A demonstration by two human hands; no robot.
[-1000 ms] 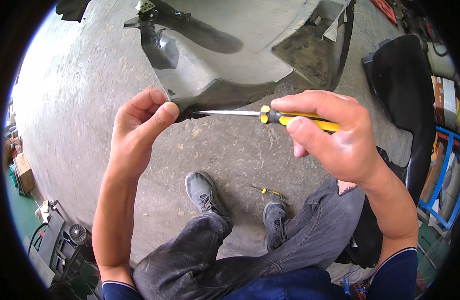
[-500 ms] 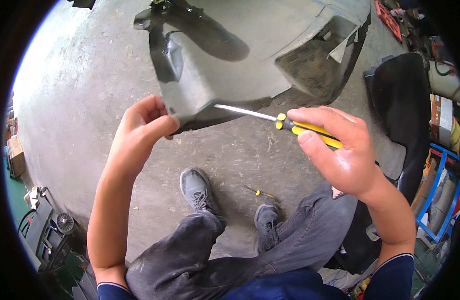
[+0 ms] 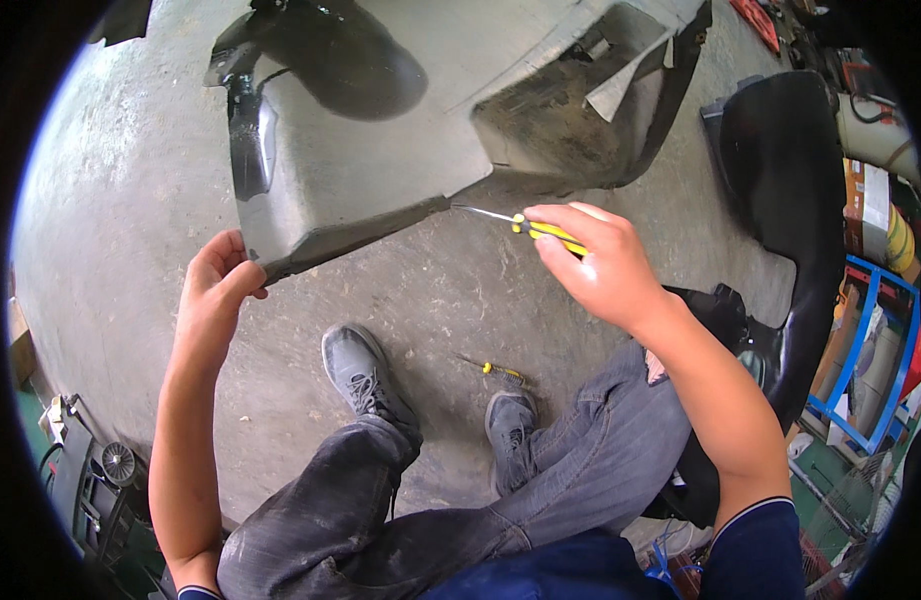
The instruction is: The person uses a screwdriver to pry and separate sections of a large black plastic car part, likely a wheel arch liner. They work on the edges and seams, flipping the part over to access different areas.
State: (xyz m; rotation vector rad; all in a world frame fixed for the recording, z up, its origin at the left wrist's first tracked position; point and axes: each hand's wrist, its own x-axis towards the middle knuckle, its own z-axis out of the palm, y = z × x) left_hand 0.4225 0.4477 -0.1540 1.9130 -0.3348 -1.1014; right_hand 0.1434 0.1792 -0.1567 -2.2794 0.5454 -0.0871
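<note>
Firmly, the yellow-and-black handle of a screwdriver [image 3: 560, 238] is held in the right hand [image 3: 615, 268], pinched between thumb and forefinger with the fingers closed about it. Its shank is pointed leftward, and its tip is brought to the near edge of a grey moulded panel [image 3: 355, 175], beside a small notch; whether contact is made cannot be told. The panel's near left corner is gripped between the thumb and bent fingers of the left hand [image 3: 218, 285]. In the panel's right part a deep pocket [image 3: 550, 130] is formed, stained brown inside and partly crossed by a pale pointed flap [image 3: 620, 85].

Below, a second yellow-handled screwdriver [image 3: 501, 372] is laid on the concrete floor [image 3: 110, 270], near two grey lace-up shoes [image 3: 358, 365]. Farther right, a curved black moulded part [image 3: 785, 165] is seen. Beyond it are stood a brown-and-white carton [image 3: 868, 205], whose printing is too small to be read and whose contents are hidden, and a blue frame [image 3: 885, 275], through which assorted pieces are seen.
</note>
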